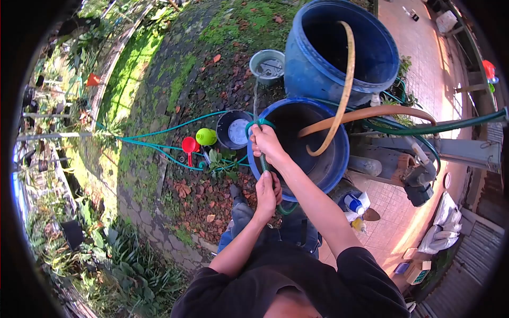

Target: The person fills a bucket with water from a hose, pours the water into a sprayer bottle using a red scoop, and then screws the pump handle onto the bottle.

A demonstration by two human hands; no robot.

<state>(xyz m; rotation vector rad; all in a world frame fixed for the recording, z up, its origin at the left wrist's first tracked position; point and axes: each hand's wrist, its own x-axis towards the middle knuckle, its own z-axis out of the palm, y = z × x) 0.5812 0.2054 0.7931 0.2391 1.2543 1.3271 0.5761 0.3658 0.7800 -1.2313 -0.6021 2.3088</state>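
My right hand is closed around the upper part of a green hose, near its outlet. Lower on the same hose, my left hand is wrapped round it. A stream of water runs from the hose's end toward a small pale-green bucket with liquid in it. Beside my hands stands a wide blue tub. A dark bucket with whitish contents sits left of my right hand.
A large blue barrel stands behind the tub, and a tan hose hangs from it into the tub. A red dipper and a yellow-green container lie left. Leaves cover the mossy ground. Tiled paving is right.
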